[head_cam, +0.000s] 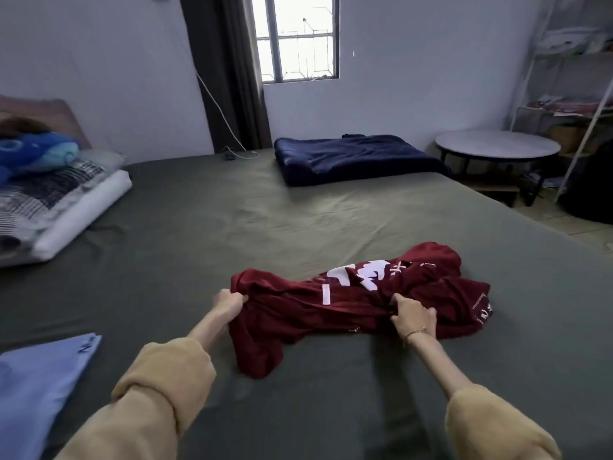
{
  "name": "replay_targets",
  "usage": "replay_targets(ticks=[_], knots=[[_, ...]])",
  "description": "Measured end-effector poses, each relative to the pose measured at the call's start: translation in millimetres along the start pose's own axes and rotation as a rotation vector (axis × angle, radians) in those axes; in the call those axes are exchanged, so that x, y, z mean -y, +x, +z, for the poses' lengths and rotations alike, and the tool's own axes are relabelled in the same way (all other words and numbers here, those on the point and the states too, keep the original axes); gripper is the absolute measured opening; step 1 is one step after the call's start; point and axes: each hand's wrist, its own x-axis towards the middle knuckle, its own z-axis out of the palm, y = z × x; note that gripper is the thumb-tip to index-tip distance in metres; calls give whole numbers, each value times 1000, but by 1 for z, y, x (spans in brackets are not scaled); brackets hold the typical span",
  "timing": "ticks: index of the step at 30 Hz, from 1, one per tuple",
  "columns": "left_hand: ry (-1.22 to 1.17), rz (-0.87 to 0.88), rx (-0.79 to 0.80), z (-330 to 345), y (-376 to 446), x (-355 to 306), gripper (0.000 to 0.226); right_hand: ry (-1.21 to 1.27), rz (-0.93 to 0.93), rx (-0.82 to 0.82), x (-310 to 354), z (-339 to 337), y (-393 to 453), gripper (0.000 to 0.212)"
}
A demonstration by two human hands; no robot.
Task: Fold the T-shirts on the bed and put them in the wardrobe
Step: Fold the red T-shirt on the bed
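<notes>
At the far left, a light blue T-shirt is lying flat at the near edge of the bed, well apart from your hands. Your left hand is gripping the left edge of a crumpled dark red T-shirt that is resting on the bed in front of you. Your right hand is pinching a bunch of the same shirt's fabric nearer its right side, with a folded navy blanket lying farther back.
</notes>
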Motion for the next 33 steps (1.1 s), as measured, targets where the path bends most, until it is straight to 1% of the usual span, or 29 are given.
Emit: replay_targets(ticks=[1, 4, 7, 9, 11, 12, 14, 18, 19, 20, 21, 22, 23, 24, 25, 26, 27, 28, 30, 31, 32, 33], knots=[[20, -9, -44, -15, -3, 3, 37, 15, -34, -45, 13, 1, -2, 30], [72, -19, -190, -50, -4, 8, 36, 241, -113, -166, 49, -9, -2, 31], [59, -46, -326, -79, -7, 16, 36, 383, -238, -293, 83, -31, -4, 30], [116, -1, -408, -93, -11, 22, 34, 531, -329, -344, 104, -45, -10, 25], [211, 103, -423, -96, -16, 23, 40, 659, -377, -365, 118, -55, -13, 24], [268, 150, -394, -96, -20, 25, 46, 674, -399, -377, 125, -58, -15, 23], [366, 236, -280, -87, -28, 24, 62, 667, -454, -386, 134, -61, -20, 23], [493, 400, 46, -56, -55, 12, 97, 724, -565, -431, 148, -67, -37, 21], [547, 418, 119, -48, -61, 10, 101, 761, -585, -454, 149, -71, -40, 20], [581, 433, 155, -41, -64, 9, 100, 816, -597, -472, 149, -75, -42, 20], [582, 438, 167, -36, -64, 10, 93, 880, -600, -485, 148, -80, -43, 20], [553, 453, 162, -32, -64, 10, 78, 926, -601, -506, 146, -86, -44, 19], [491, 497, 153, -30, -65, 10, 57, 943, -595, -538, 144, -91, -43, 18], [384, 557, 157, -30, -67, 8, 38, 932, -583, -581, 141, -96, -42, 16], [243, 595, 180, -32, -73, 4, 25, 905, -552, -627, 136, -100, -40, 15], [106, 615, 199, -37, -79, -4, 19, 884, -502, -669, 132, -103, -37, 13], [16, 627, 196, -46, -81, -13, 15, 864, -436, -698, 126, -104, -31, 12], [-53, 644, 159, -56, -81, -21, 15, 850, -380, -709, 120, -103, -24, 12], [-189, 663, 56, -81, -77, -38, 9, 840, -293, -668, 109, -100, -10, 17], [-242, 657, 1, -92, -72, -45, 20, 838, -249, -637, 107, -99, -7, 21], [-259, 639, -20, -101, -71, -52, 29, 820, -206, -607, 105, -98, -5, 23], [-272, 627, -11, -108, -75, -59, 28, 787, -159, -570, 106, -96, -6, 25]])
